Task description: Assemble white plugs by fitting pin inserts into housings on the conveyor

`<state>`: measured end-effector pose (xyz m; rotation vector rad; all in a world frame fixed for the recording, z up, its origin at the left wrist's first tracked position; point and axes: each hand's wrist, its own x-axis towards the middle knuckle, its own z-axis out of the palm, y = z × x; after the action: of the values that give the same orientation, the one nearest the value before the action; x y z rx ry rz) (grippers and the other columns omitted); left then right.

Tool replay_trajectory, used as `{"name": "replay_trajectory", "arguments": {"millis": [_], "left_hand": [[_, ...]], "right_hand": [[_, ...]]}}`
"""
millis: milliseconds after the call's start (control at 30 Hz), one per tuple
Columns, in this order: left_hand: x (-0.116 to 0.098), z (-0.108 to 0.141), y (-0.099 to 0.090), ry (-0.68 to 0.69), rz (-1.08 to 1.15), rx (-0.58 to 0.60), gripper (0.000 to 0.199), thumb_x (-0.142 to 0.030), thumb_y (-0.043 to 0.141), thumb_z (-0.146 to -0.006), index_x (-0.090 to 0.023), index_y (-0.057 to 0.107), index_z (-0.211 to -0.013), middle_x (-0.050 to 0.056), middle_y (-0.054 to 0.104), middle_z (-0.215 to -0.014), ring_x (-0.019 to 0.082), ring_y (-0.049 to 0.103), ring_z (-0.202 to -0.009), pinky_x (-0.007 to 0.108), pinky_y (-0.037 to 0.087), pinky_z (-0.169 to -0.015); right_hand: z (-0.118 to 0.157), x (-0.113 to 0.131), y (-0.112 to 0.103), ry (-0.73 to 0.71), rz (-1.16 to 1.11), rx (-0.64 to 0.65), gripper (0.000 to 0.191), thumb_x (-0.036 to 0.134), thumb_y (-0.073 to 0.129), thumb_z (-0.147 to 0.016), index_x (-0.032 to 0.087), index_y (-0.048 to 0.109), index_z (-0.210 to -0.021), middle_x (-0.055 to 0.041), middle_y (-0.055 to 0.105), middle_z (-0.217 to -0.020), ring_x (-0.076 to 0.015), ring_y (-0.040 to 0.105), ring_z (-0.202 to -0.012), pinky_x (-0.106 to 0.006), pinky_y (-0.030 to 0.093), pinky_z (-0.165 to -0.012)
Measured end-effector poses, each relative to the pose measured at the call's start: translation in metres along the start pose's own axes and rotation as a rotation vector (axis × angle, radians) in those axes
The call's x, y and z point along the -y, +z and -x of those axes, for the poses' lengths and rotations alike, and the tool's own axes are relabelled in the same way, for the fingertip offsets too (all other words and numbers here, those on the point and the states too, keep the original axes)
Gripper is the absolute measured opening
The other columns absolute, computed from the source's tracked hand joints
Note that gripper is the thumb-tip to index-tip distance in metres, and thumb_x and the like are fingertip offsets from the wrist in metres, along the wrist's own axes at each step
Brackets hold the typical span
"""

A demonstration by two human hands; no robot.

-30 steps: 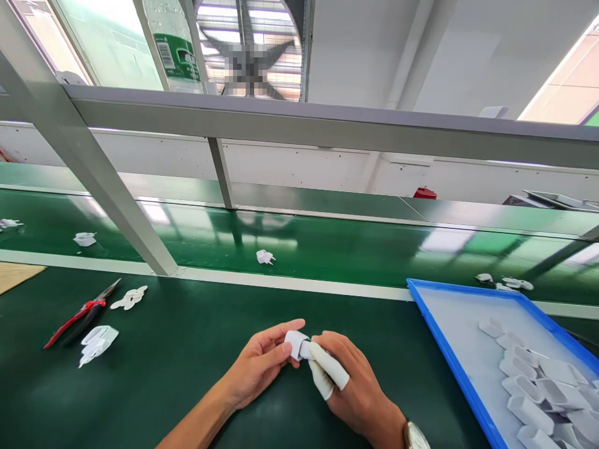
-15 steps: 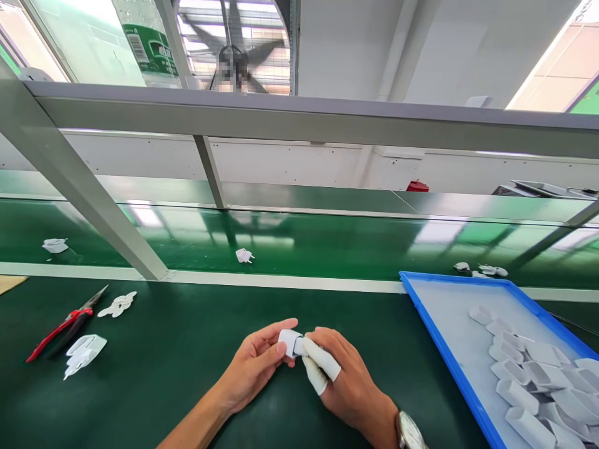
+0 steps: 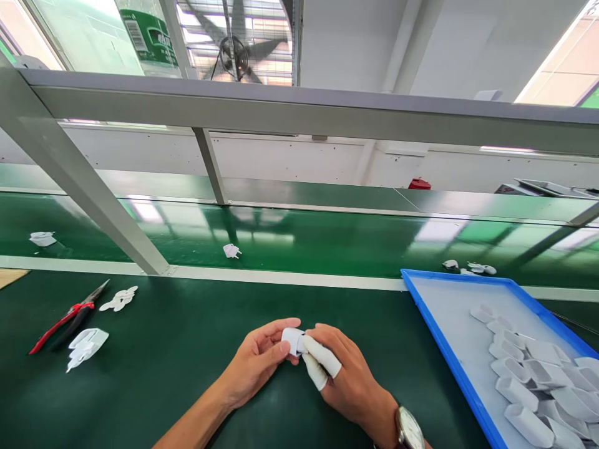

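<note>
Over the dark green table, my left hand (image 3: 262, 358) grips a small white plastic part (image 3: 292, 340) between thumb and fingers. My right hand (image 3: 344, 374), with white covers on two fingers and a watch on the wrist, pinches the right end of the same part. Its covered fingertips hide that end. To the left lie red and black pliers (image 3: 75, 316), several small flat white pieces (image 3: 120, 299) and a larger white piece (image 3: 87, 347). At the right, a blue-rimmed tray (image 3: 449, 355) holds many white plastic parts (image 3: 528, 424).
A metal frame bar (image 3: 299, 112) crosses above the table, with a slanted post (image 3: 93, 181) at the left. Behind the table's pale edge, a green belt (image 3: 327, 243) carries small white pieces, one of them a pronged piece (image 3: 231, 251).
The white pieces on the green belt have shifted left. The part between my hands now sits closer against my right fingertips, with less of its right end showing. The view has tilted slightly.
</note>
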<state>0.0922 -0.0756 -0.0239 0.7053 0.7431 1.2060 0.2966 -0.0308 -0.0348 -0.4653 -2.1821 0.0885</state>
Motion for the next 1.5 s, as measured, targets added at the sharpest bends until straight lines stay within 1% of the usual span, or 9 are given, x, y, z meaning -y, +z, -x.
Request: {"name": "replay_trajectory", "arguments": {"millis": [233,400,467,633,833,1067,1167,1333,1500], "left_hand": [[0.003,-0.001,0.002,-0.005,0.034,-0.022,0.043,-0.031,0.085,-0.079,-0.016,0.075,-0.118,0.008,0.074,-0.094,0.016,0.065,-0.08,0.03,0.052,-0.083],[0.01,-0.004,0.004,-0.025,0.09,-0.083,0.04,-0.029,0.085,-0.08,-0.016,0.076,-0.116,0.011,0.075,-0.103,0.019,0.068,-0.095,0.03,0.052,-0.091],[0.011,-0.004,0.005,-0.016,0.095,-0.074,0.039,-0.029,0.084,-0.08,-0.016,0.076,-0.116,0.011,0.075,-0.102,0.019,0.068,-0.095,0.03,0.052,-0.09],[0.009,-0.005,0.009,0.028,0.083,0.0,0.036,-0.029,0.082,-0.082,-0.013,0.076,-0.114,0.012,0.074,-0.099,0.016,0.064,-0.083,0.027,0.053,-0.077],[0.009,-0.003,0.01,0.003,0.118,0.026,0.039,-0.03,0.084,-0.08,-0.012,0.076,-0.113,0.012,0.073,-0.096,0.017,0.064,-0.082,0.028,0.052,-0.075],[0.014,-0.006,0.01,-0.019,0.084,-0.017,0.039,-0.031,0.082,-0.082,-0.012,0.076,-0.115,0.011,0.071,-0.096,0.013,0.061,-0.077,0.027,0.052,-0.075],[0.015,-0.007,0.01,-0.036,0.127,-0.009,0.038,-0.031,0.08,-0.084,-0.01,0.075,-0.116,0.012,0.07,-0.096,0.012,0.059,-0.075,0.026,0.052,-0.072],[0.015,-0.005,0.01,-0.048,0.151,-0.022,0.037,-0.031,0.08,-0.084,-0.01,0.076,-0.114,0.012,0.069,-0.097,0.012,0.058,-0.074,0.025,0.051,-0.071],[0.013,-0.004,0.013,-0.039,0.149,-0.008,0.036,-0.031,0.079,-0.085,-0.011,0.075,-0.115,0.011,0.068,-0.097,0.013,0.059,-0.076,0.025,0.05,-0.071]], "right_hand": [[-0.002,0.003,0.002,0.083,-0.109,0.009,0.049,0.003,0.055,-0.092,0.016,0.051,-0.139,-0.0136,0.063,-0.119,-0.0238,0.062,-0.108,-0.04,0.06,-0.092],[-0.003,0.008,0.008,0.088,-0.137,0.033,0.052,0.004,0.054,-0.093,0.013,0.047,-0.143,-0.0175,0.06,-0.125,-0.0273,0.059,-0.115,-0.046,0.058,-0.096],[-0.004,0.008,0.01,0.096,-0.133,0.023,0.051,0.005,0.054,-0.093,0.013,0.048,-0.143,-0.0184,0.059,-0.126,-0.0281,0.059,-0.116,-0.047,0.058,-0.095],[-0.005,0.002,0.009,0.196,-0.304,-0.06,0.055,0.009,0.056,-0.094,0.022,0.043,-0.147,-0.0117,0.062,-0.12,-0.0212,0.065,-0.105,-0.036,0.062,-0.086],[-0.008,0.005,0.004,0.217,-0.372,-0.055,0.036,0.011,0.06,-0.094,0.025,0.058,-0.127,-0.0085,0.063,-0.116,-0.0204,0.065,-0.103,-0.033,0.061,-0.083],[-0.005,0.004,0.008,0.106,-0.236,-0.021,0.045,0.001,0.053,-0.091,0.019,0.054,-0.133,-0.0125,0.062,-0.113,-0.0232,0.062,-0.099,-0.04,0.06,-0.082],[-0.003,0.003,0.011,0.127,-0.239,-0.065,0.049,0.002,0.055,-0.091,0.021,0.051,-0.137,-0.0113,0.064,-0.112,-0.0227,0.064,-0.099,-0.039,0.06,-0.082],[-0.001,0.005,0.014,0.171,-0.263,-0.059,0.051,0.005,0.054,-0.093,0.026,0.049,-0.14,-0.0095,0.064,-0.111,-0.021,0.066,-0.096,-0.036,0.062,-0.08],[-0.002,0.006,0.012,0.156,-0.265,-0.064,0.046,0.006,0.054,-0.093,0.025,0.054,-0.135,-0.0096,0.064,-0.109,-0.0211,0.064,-0.093,-0.037,0.061,-0.078]]}}
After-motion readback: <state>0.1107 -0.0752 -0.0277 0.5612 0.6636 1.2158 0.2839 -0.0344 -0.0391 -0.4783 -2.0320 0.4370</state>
